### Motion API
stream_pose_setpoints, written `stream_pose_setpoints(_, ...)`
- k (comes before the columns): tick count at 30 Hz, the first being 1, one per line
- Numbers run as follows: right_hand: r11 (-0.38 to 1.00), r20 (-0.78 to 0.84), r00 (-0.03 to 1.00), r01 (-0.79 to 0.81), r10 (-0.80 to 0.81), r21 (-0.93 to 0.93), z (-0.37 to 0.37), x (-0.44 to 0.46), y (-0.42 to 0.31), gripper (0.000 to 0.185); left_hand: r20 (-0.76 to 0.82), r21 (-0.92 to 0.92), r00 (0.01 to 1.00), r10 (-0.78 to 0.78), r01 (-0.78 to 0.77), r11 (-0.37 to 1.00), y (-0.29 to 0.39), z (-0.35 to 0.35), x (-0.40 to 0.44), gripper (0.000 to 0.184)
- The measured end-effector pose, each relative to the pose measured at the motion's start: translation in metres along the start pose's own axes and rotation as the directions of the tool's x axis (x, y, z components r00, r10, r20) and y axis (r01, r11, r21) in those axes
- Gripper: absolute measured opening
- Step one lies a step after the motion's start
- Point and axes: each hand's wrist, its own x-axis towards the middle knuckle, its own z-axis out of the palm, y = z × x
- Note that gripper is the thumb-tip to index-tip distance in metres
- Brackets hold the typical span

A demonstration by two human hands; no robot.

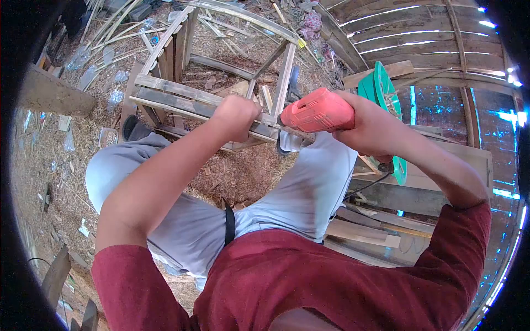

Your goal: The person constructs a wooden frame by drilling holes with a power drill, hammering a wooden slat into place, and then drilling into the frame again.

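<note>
A wooden frame (182, 98) of slats and posts stands on the ground in front of my knees, tilted toward me. My left hand (237, 117) is closed around its near top rail, close to the right corner. In my right hand (371, 126) is a red power drill (319, 110), its body lying sideways. The drill's front end points left at that same corner, against or very near the wood. Whatever bit it carries is too small to make out. A dark cord (371, 185) runs below my right hand.
A green round plastic container (369, 87) stands just right of the drill. Planks (364, 234) lie at my right side by a slatted wall (403, 38). Sawdust, wood strips (113, 36) and plastic litter cover the ground. A thick beam (58, 94) juts in from the left.
</note>
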Motion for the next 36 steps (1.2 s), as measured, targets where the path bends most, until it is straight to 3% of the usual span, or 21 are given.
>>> stream_pose_setpoints(5, 0.999, -0.007, 0.999, 0.033, -0.033, 0.005, 0.003, 0.000, 0.006, 0.047, -0.021, -0.041, 1.000, 0.022, -0.023, 0.999, -0.005, 0.012, 0.004, 0.037)
stream_pose_setpoints(10, 0.969, 0.096, 0.967, -0.241, 0.234, 0.058, -0.006, -0.007, -0.025, 0.046, -0.028, -0.027, 0.999, 0.022, -0.023, 0.999, -0.004, 0.010, 0.003, 0.038)
stream_pose_setpoints(12, 0.999, 0.012, 0.999, -0.040, 0.040, 0.010, 0.001, 0.001, 0.001, 0.047, -0.028, -0.017, 0.999, 0.022, -0.023, 1.000, -0.003, 0.006, 0.001, 0.038)
stream_pose_setpoints(14, 0.998, -0.025, 0.998, 0.057, -0.058, -0.019, 0.004, 0.003, 0.010, 0.047, -0.035, -0.015, 0.999, 0.026, -0.027, 1.000, -0.003, 0.005, 0.001, 0.038)
stream_pose_setpoints(19, 0.992, 0.066, 0.993, -0.098, 0.093, 0.085, -0.003, -0.005, -0.010, 0.045, -0.048, -0.013, 0.998, 0.045, -0.045, 0.999, -0.005, 0.010, 0.002, 0.037)
stream_pose_setpoints(36, 0.993, 0.043, 0.996, -0.077, 0.073, 0.086, 0.001, -0.004, -0.009, 0.043, -0.040, -0.021, 0.999, 0.031, -0.032, 0.999, -0.005, 0.009, 0.002, 0.035)
